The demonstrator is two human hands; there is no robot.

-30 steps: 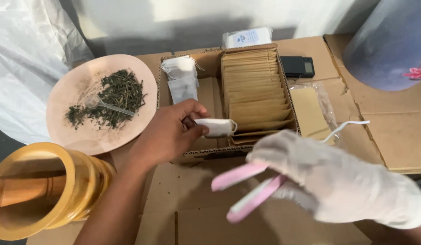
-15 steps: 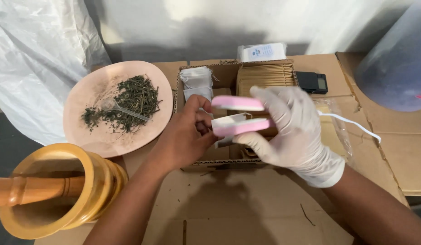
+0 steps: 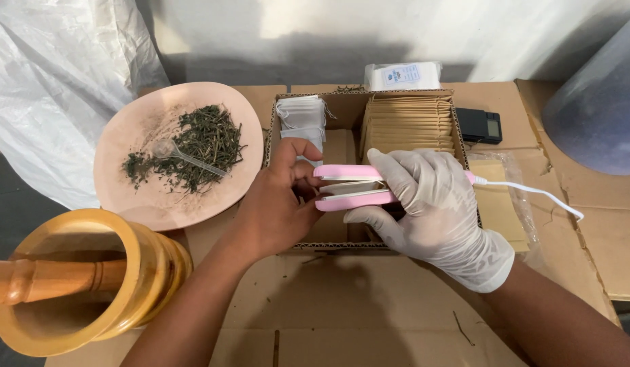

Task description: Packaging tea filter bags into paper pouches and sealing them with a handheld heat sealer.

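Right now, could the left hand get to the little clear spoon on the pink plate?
Probably yes. The left hand is pinching a small white bag at the pink sealer, but the spoon lies uncovered on the herbs beside it, nothing between.

A pink and white handheld sealer point(image 3: 349, 185) lies level at the frame's centre, its two arms nearly closed on a small white pouch point(image 3: 328, 188). A white cord trails from its right end toward the right edge.
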